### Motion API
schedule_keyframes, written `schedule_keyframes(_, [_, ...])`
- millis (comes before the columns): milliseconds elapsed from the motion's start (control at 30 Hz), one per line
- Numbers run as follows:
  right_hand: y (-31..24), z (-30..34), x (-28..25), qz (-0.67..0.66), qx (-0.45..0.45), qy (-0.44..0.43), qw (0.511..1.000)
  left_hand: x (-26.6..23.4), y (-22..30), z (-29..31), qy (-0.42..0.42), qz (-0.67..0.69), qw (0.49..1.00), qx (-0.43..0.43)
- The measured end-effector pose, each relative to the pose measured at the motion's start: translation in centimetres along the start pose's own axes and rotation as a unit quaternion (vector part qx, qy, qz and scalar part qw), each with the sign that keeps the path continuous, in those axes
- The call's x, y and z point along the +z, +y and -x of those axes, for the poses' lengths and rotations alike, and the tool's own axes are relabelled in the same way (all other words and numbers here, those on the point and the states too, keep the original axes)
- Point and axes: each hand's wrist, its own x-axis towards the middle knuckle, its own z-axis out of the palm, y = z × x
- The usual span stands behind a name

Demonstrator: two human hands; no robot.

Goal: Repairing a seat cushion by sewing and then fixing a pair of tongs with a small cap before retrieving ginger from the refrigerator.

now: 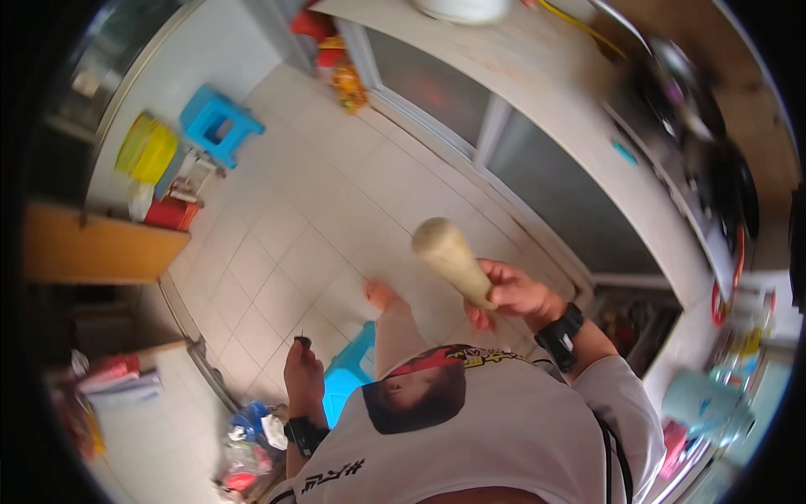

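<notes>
My right hand (520,291) is closed around the narrow end of a pale yellow-green, club-shaped vegetable (449,256). It tilts up and to the left, its thick rounded end away from my fingers. Motion blur hides its exact kind. My left hand (304,374) is lower and to the left, fingers closed, with a small black thing (302,341) showing at the fingertips. A thin dark point sticks up from it; most of it is hidden in the grip. The two hands are well apart, in front of my white shirt.
A blue stool (348,374) stands close below me; another blue stool (220,124) is at the far left near a yellow basket (147,149). A long counter (537,92) with cookware runs along the right. Bagged items (248,445) lie at lower left on the tiled floor (323,181).
</notes>
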Motion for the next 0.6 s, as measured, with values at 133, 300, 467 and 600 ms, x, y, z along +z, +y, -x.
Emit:
schedule_keyframes(133, [-5.1, -14.1, 14.7, 0.144, -0.118, -0.248, 0.951, -10.7, 6.2, -2.0, 0.033, 0.127, 0.991, 0.036])
schedule_keyframes(300, [-4.1, -29.3, 26.8, 0.188, -0.16, -0.314, 0.917, -19.2, 14.0, -5.4, 0.111, 0.222, 0.966, 0.067])
schedule_keyframes(467, [-1.7, -40.9, 32.4, 0.171, -0.146, -0.262, 0.938, -22.4, 21.0, -8.1, 0.192, 0.257, 0.934, 0.159])
schedule_keyframes(600, [1.7, -52.1, 37.5, 0.149, -0.121, -0.217, 0.957, -28.3, 26.8, -13.5, 0.175, 0.337, 0.908, 0.176])
